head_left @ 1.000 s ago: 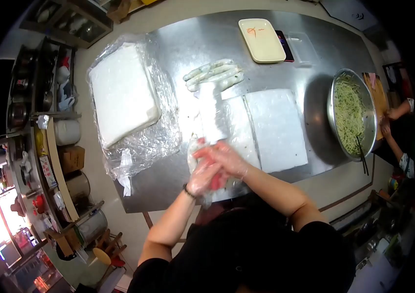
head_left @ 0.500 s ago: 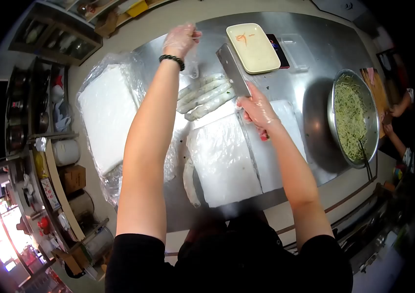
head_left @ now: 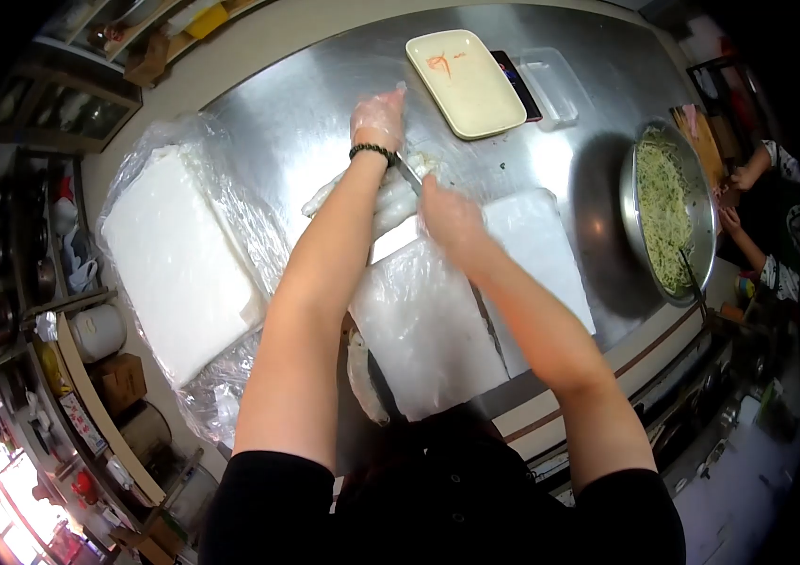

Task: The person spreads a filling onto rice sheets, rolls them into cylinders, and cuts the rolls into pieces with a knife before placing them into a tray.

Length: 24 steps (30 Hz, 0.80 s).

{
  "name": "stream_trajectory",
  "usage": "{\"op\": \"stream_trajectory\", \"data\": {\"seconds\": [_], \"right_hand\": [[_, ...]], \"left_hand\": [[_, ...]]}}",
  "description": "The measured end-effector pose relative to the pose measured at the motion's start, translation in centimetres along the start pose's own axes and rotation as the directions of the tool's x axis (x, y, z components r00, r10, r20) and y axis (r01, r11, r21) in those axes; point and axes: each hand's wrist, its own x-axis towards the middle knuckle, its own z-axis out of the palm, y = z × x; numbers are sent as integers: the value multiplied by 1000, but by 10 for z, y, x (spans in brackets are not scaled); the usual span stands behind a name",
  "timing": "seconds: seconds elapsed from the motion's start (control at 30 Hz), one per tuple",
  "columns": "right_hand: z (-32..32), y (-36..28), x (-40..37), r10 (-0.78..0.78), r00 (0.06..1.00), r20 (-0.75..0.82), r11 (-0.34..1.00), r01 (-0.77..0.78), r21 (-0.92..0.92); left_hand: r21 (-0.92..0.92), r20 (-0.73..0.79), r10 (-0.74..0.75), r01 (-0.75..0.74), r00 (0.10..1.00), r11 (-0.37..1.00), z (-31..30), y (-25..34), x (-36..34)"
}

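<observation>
In a clear glove, my right hand [head_left: 452, 217] is closed on the handle of a knife [head_left: 408, 173], whose blade points up-left over the pale rolls [head_left: 394, 202]. My left hand [head_left: 379, 118], gloved and with a dark bead bracelet at the wrist, is at the far side of the rolls, near the blade; its fingers are blurred and partly hidden. Nearer me lies a stack of white sheets under clear film [head_left: 433, 330], with a single roll [head_left: 362, 377] at its left edge.
A thick white sheet stack [head_left: 183, 264] in plastic is at left, another white sheet [head_left: 536, 264] at right. Beyond are a cream tray [head_left: 470, 89] and clear container [head_left: 555, 85]. At right stands a bowl of green shreds [head_left: 666, 212]; another person's hands [head_left: 743, 179] are beyond it.
My left hand has come down toward the rolls. My right hand and the knife have moved left, with the blade now over the rolls. The view has shifted slightly.
</observation>
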Motion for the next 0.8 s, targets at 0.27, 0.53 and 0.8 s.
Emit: {"op": "stream_trajectory", "data": {"seconds": [0.27,0.53,0.8], "right_hand": [[13,11,-3,-49,997,-65,998,47,-35],[-27,-46,-20,-127,991,-49,992,127,-5],[25,-30,-20,-90,992,-83,995,87,-43]], "left_hand": [[17,-136,171,-170,976,985,15,-3,-4],[-442,38,-183,181,982,878,-48,-16,-16],[-25,-18,12,-12,1000,1000,-12,-31,-21]]}}
